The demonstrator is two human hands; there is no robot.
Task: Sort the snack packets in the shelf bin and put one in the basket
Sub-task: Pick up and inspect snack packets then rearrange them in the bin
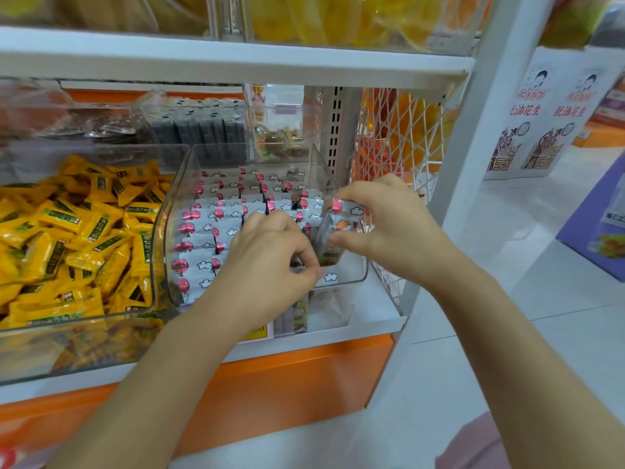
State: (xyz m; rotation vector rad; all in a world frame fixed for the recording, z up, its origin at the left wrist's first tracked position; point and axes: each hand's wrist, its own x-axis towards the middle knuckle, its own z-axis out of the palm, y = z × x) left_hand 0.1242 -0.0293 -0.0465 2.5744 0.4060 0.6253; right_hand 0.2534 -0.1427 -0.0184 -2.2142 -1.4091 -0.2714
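A clear plastic shelf bin point(351, 275) holds rows of silver snack packets point(216, 218) printed with pink shapes and white clouds. My right hand point(389, 225) pinches a small stack of these packets point(338, 228) upright at the bin's right side, thumb below and fingers on top. My left hand point(270, 252) is curled over the packets in the bin's front middle, its fingertips pinching at packets just left of that stack. No basket is in view.
A second clear bin of yellow packets point(74, 238) stands to the left. Behind are bins of dark packets point(203, 130). A white wire mesh panel point(399, 147) closes the shelf's right end. The shelf above point(236, 62) overhangs. White floor lies to the right.
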